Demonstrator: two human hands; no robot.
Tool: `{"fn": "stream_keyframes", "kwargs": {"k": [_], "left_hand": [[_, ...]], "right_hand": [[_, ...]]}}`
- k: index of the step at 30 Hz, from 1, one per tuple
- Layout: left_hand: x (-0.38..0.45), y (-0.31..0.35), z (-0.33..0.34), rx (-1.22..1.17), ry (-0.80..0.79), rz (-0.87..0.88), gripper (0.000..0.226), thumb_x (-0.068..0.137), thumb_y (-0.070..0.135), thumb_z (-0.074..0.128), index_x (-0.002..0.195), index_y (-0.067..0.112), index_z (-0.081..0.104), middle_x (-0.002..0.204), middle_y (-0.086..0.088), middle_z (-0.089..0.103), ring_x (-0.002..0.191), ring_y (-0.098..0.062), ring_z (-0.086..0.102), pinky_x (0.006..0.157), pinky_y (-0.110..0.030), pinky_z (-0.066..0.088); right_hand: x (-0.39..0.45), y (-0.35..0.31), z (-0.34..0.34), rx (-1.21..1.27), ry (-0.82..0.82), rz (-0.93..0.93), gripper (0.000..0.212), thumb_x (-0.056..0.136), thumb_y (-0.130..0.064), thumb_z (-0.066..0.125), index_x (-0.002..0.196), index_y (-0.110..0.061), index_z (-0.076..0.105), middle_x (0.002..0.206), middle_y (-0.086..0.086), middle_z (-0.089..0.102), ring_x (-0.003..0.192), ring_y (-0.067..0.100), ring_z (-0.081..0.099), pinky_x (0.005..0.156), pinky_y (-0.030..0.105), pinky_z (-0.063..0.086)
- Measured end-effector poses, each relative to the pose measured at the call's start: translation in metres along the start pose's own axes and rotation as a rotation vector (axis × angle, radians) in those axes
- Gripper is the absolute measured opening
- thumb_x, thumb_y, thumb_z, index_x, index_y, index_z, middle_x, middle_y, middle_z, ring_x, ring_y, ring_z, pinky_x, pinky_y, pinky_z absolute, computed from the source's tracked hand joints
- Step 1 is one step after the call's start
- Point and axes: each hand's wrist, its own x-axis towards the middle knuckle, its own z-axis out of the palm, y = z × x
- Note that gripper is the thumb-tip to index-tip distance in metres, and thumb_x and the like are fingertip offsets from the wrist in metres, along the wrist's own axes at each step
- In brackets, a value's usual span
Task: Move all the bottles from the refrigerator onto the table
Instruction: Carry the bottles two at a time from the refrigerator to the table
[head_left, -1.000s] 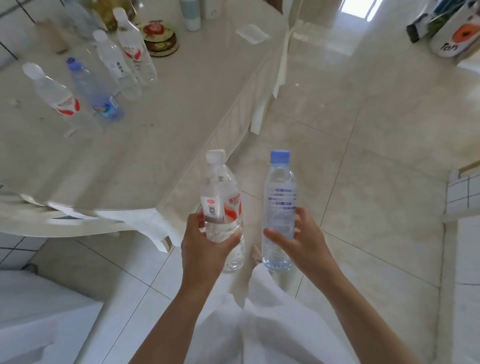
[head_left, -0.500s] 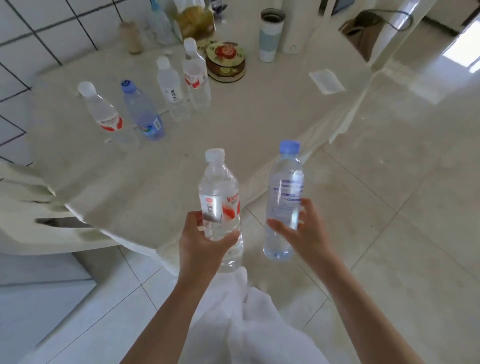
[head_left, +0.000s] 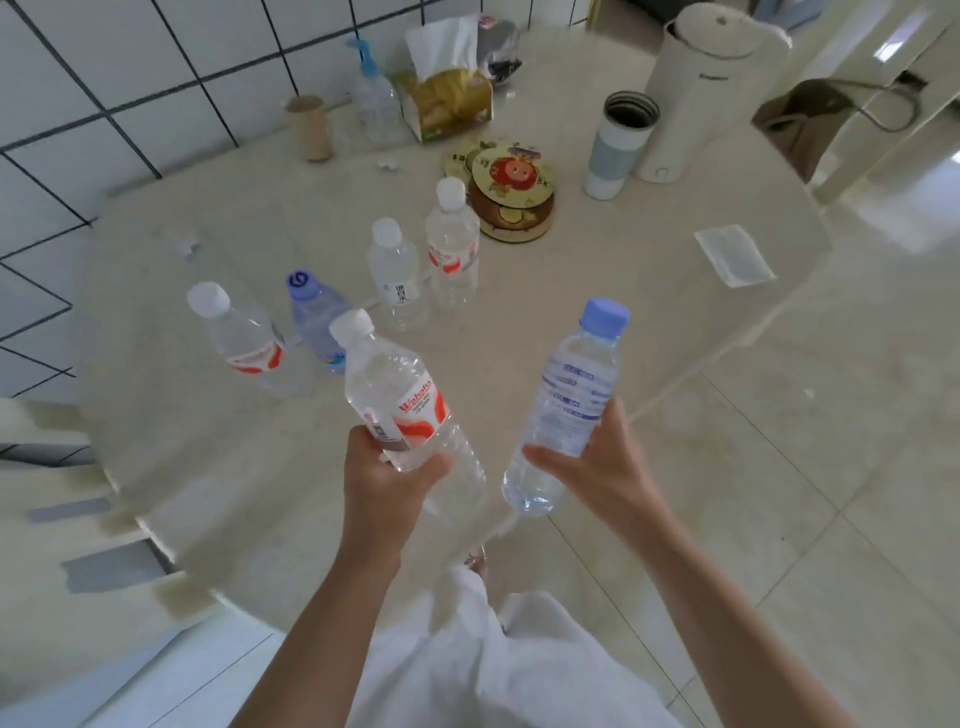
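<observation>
My left hand (head_left: 387, 483) grips a clear water bottle with a red-and-white label and white cap (head_left: 397, 395), held over the table's near part. My right hand (head_left: 597, 462) grips a clear bottle with a blue cap and blue print (head_left: 571, 400), held above the table's near right edge. Several water bottles stand on the round cream table (head_left: 597, 291): a red-label one at left (head_left: 241, 338), a blue-tinted one (head_left: 317, 317), a white-cap one (head_left: 397, 275) and another red-label one (head_left: 452, 244). The refrigerator is out of view.
Farther back on the table are a round decorated tin (head_left: 514, 195), a tumbler (head_left: 618, 145), a white kettle (head_left: 711, 88), a tissue pack (head_left: 447, 98), a spray bottle (head_left: 371, 98), a cardboard tube (head_left: 309, 127) and a paper slip (head_left: 735, 254). A tiled wall borders the left; tiled floor lies right.
I have come closer to the table and the view has turned toward it. Both held bottles have moved from over the floor to over the tabletop's near side.
</observation>
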Motion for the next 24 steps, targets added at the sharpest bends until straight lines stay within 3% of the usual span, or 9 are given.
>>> {"fn": "stream_keyframes", "kwargs": {"k": [2,4,6,9,12,15,17,19,24], "left_hand": [[0.018,0.007,0.002,0.01,0.026,0.038,0.054,0.06,0.004,0.089,0.097,0.022,0.054,0.096,0.001,0.065,0.08,-0.003,0.063,0.072,-0.025,0.048],[0.032,0.014,0.006,0.03,0.048,0.075,0.062,0.054,0.011,0.091,0.094,0.033,0.05,0.095,0.008,0.064,0.077,0.006,0.062,0.071,-0.022,0.048],[0.046,0.017,0.011,0.047,0.081,0.093,0.063,0.048,0.021,0.089,0.093,0.038,0.048,0.092,0.014,0.065,0.079,0.003,0.063,0.073,-0.023,0.052],[0.061,0.017,0.021,0.075,0.124,0.121,0.069,0.05,0.011,0.093,0.092,0.04,0.046,0.087,0.023,0.064,0.078,0.005,0.063,0.075,-0.025,0.052],[0.074,0.018,0.034,0.098,0.166,0.134,0.07,0.054,0.006,0.092,0.092,0.042,0.044,0.089,0.019,0.062,0.078,0.007,0.061,0.073,-0.02,0.05],[0.088,0.016,0.048,0.123,0.228,0.119,0.069,0.055,0.014,0.092,0.091,0.046,0.043,0.095,0.011,0.064,0.089,-0.005,0.063,0.078,-0.028,0.052],[0.096,0.014,0.06,0.137,0.295,0.107,0.071,0.055,0.02,0.091,0.092,0.054,0.042,0.099,0.007,0.065,0.095,-0.02,0.063,0.081,-0.04,0.053],[0.104,0.014,0.073,0.119,0.351,0.088,0.071,0.056,0.021,0.09,0.093,0.059,0.043,0.098,0.01,0.066,0.096,-0.023,0.063,0.082,-0.043,0.052],[0.12,0.012,0.107,0.081,0.511,-0.02,0.062,0.058,0.021,0.089,0.094,0.043,0.044,0.094,0.008,0.066,0.091,-0.024,0.063,0.08,-0.048,0.052]], "right_hand": [[0.022,-0.007,0.005,-0.04,-0.006,-0.026,0.071,0.05,-0.045,0.078,0.113,-0.031,0.05,0.103,-0.008,0.066,0.094,0.012,0.066,0.083,0.044,0.056],[0.039,-0.014,0.008,-0.073,-0.008,-0.042,0.068,0.05,-0.043,0.078,0.111,-0.03,0.049,0.1,-0.008,0.065,0.091,0.013,0.066,0.081,0.046,0.056],[0.056,-0.021,0.01,-0.081,-0.01,-0.054,0.066,0.053,-0.037,0.08,0.11,-0.029,0.047,0.1,-0.007,0.065,0.09,0.015,0.066,0.08,0.047,0.055],[0.079,-0.028,0.013,-0.103,-0.028,-0.073,0.064,0.06,-0.024,0.084,0.112,-0.025,0.046,0.103,-0.007,0.065,0.092,0.015,0.066,0.082,0.043,0.054],[0.105,-0.035,0.015,-0.111,-0.051,-0.113,0.064,0.063,-0.017,0.084,0.115,-0.021,0.047,0.104,-0.005,0.064,0.093,0.014,0.064,0.076,0.031,0.052],[0.133,-0.038,0.016,-0.122,-0.106,-0.152,0.061,0.064,-0.014,0.083,0.114,-0.02,0.049,0.102,-0.005,0.064,0.092,0.014,0.062,0.07,0.022,0.049],[0.153,-0.036,0.017,-0.129,-0.15,-0.164,0.061,0.062,-0.014,0.083,0.112,-0.023,0.049,0.098,-0.007,0.065,0.089,0.017,0.064,0.074,0.037,0.055],[0.173,-0.035,0.018,-0.118,-0.193,-0.174,0.063,0.061,-0.014,0.083,0.111,-0.026,0.048,0.098,-0.011,0.065,0.091,0.018,0.065,0.08,0.048,0.055],[0.211,-0.035,0.021,-0.092,-0.284,-0.243,0.063,0.062,-0.009,0.083,0.113,-0.022,0.05,0.102,-0.011,0.064,0.094,0.016,0.064,0.079,0.039,0.056]]}}
